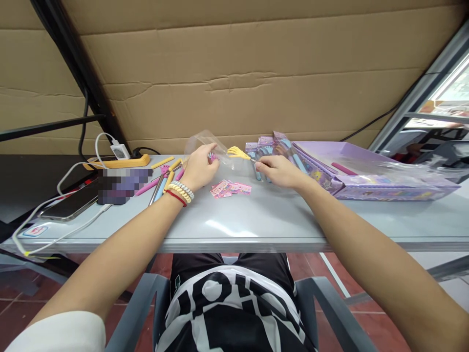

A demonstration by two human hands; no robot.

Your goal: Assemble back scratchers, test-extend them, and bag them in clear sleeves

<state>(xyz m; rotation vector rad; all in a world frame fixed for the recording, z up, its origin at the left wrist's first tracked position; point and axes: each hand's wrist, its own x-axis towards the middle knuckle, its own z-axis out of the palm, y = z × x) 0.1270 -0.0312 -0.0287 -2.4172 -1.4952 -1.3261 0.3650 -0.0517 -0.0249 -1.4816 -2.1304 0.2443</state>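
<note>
Apparently midway: some pens loose, others in wrappers.
In the head view, the left hand (201,166) is nearly closed, pinching a clear bag (200,142), with something pink at its fingertips; the right hand (279,170) closes thumb and fingers on the metal stem of a yellow hand-shaped pen (238,152), just beside the bag. Loose pens (148,186) lie by the left wrist, small pink cards (230,188) between the arms, wrapped blue pens (298,163) beside the purple box (388,191).
</note>
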